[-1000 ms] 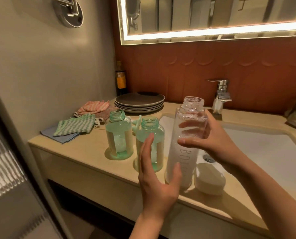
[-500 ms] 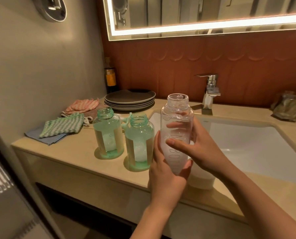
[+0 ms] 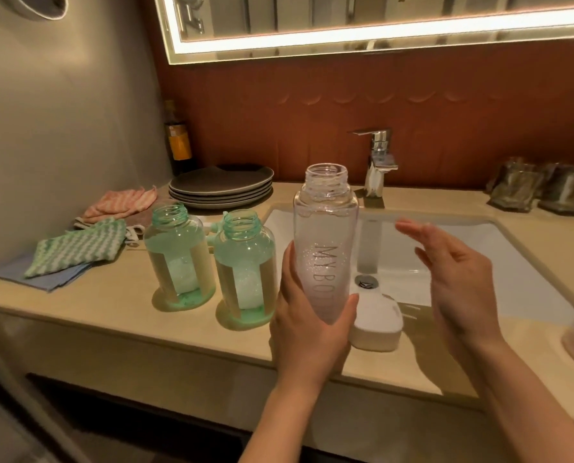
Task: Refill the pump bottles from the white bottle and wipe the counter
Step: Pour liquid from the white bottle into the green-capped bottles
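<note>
**Uncapped white bottle in a one-handed low grip**

The left hand (image 3: 309,329) curls round the lower body of the white bottle (image 3: 325,228). The right hand (image 3: 459,279) is spread, fingers straight, near it but touching nothing. The bottle is upright and uncapped at the front of the counter (image 3: 95,312), next to the near pump bottle (image 3: 245,272), with the far pump bottle (image 3: 178,259) beyond. The wall is probably stiff, smooth and slick, and the contents light. A second hold near the shoulder would likely steady tipping.
</note>
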Demonstrator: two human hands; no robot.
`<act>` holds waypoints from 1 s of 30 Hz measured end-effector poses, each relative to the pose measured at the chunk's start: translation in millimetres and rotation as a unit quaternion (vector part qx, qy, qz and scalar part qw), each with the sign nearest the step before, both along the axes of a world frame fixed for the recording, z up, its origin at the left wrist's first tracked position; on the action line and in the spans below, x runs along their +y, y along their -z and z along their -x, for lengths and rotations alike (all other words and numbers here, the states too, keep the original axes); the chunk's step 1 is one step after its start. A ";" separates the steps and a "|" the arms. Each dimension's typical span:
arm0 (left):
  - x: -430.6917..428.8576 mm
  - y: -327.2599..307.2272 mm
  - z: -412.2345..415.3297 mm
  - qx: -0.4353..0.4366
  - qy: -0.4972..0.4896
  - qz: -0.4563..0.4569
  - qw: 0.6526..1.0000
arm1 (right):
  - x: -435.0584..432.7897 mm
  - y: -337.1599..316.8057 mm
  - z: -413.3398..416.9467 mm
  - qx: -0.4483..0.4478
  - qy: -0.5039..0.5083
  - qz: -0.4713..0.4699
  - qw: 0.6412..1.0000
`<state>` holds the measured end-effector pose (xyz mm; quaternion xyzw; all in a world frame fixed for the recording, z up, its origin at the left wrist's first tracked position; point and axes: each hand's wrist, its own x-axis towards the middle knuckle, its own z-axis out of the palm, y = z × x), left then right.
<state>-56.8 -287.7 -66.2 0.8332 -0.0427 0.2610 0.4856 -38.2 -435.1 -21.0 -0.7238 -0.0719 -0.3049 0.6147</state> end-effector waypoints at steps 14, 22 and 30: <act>1.1 2.7 0.0 -0.025 0.011 -0.008 1.000 | -12.1 18.0 13.5 0.164 -0.111 0.536 0.821; 2.2 4.2 1.7 -0.015 0.010 -0.012 1.000 | -17.5 18.3 -4.2 0.064 -0.117 0.532 0.836; 3.5 3.5 3.2 -0.009 0.012 -0.010 1.000 | -11.6 -61.5 -12.2 -0.072 -0.104 0.203 0.971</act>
